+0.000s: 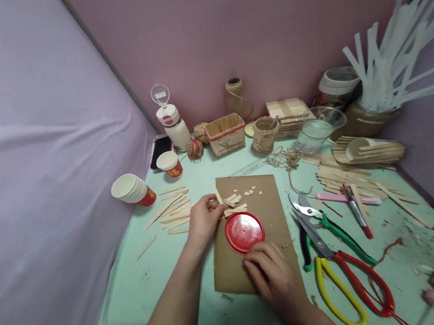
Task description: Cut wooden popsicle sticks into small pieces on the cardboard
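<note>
My left hand [205,218] is closed, thumb and fingertips together at a short piece of flat wooden stick [229,203]. Around those fingertips several cut stick pieces and small chips [250,192] lie on a brown cardboard sheet [268,226]. A round red plastic lid [244,231] rests flat on the cardboard just below the pieces. Curled at the lid's near rim are the fingers of my right hand [273,269], with the thumb side touching its edge. The right palm and some fingertips are hidden.
Large scissors [325,250] and green-handled pruning shears [334,226] lie right of the cardboard. Loose wooden sticks [178,212] lie at left. Paper cups [133,191], a small basket [227,134], a glass bowl [319,130] and white strips [386,64] stand toward the back.
</note>
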The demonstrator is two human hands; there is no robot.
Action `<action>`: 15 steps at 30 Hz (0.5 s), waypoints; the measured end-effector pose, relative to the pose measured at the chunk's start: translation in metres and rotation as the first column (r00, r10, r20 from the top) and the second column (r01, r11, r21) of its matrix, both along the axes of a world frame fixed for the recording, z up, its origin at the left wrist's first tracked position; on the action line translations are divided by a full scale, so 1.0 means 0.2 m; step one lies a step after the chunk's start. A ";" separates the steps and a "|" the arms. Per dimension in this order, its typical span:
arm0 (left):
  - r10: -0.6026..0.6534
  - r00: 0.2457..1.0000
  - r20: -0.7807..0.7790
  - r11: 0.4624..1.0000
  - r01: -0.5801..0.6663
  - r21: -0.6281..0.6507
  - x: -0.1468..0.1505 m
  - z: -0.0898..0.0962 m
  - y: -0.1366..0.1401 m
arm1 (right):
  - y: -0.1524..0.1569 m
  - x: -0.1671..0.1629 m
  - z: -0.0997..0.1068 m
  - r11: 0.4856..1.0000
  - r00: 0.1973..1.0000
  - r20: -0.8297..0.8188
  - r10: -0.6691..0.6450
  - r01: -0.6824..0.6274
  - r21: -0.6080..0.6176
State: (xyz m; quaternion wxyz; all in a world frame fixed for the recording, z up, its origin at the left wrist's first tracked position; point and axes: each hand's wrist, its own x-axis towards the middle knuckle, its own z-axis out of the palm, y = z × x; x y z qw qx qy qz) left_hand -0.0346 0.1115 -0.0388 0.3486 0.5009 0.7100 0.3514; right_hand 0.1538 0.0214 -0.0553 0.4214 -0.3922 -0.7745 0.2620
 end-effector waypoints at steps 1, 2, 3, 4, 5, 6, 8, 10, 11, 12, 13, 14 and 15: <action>0.006 1.000 -0.029 1.000 -0.006 0.001 0.00 0.00 0.00 | 0.00 0.00 0.00 1.000 1.000 0.003 0.002 -0.002 -0.001; 0.011 0.998 -0.057 1.000 -0.010 0.003 0.00 0.01 0.00 | 0.00 0.00 -0.01 1.000 1.000 0.007 0.007 -0.007 -0.004; 0.017 0.997 -0.081 1.000 -0.016 0.006 0.00 0.01 -0.01 | 0.00 0.01 -0.01 1.000 1.000 0.011 0.011 -0.011 -0.006; 0.021 0.995 -0.099 1.000 -0.020 0.011 0.00 0.02 -0.01 | 0.00 0.01 -0.01 1.000 1.000 0.015 0.014 -0.014 -0.008; 0.022 0.994 -0.111 1.000 -0.020 0.016 0.01 0.02 -0.02 | 0.00 0.01 -0.01 1.000 1.000 0.019 0.018 -0.018 -0.006; 0.019 0.992 -0.121 1.000 -0.016 0.020 0.01 0.03 -0.02 | -0.01 0.02 -0.01 1.000 1.000 0.022 0.020 -0.020 -0.001; 0.016 0.989 -0.147 1.000 -0.013 0.025 0.01 0.04 -0.03 | -0.01 0.02 -0.01 1.000 0.999 0.027 0.023 -0.024 0.019; 0.012 0.984 -0.176 1.000 -0.007 0.026 0.01 0.05 -0.04 | -0.01 0.03 -0.01 0.999 0.999 0.029 0.024 -0.026 0.047; 0.008 0.982 -0.189 1.000 -0.003 0.027 0.01 0.05 -0.04 | -0.01 0.03 0.00 0.998 0.999 0.031 0.026 -0.028 0.058; 0.002 0.980 -0.199 1.000 0.004 0.030 0.00 0.06 -0.04 | -0.01 0.03 0.00 0.997 0.999 0.033 0.025 -0.027 0.067; -0.005 0.978 -0.211 0.999 0.012 0.036 0.00 0.06 -0.05 | -0.01 0.02 0.00 0.997 0.999 0.034 0.025 -0.027 0.075; -0.010 0.974 -0.227 0.999 0.020 0.043 0.00 0.06 -0.05 | -0.01 0.02 0.00 0.996 0.999 0.036 0.024 -0.027 0.081; -0.013 0.969 -0.246 0.998 0.026 0.052 -0.01 0.07 -0.06 | -0.01 0.02 0.00 0.996 0.999 0.036 0.023 -0.026 0.088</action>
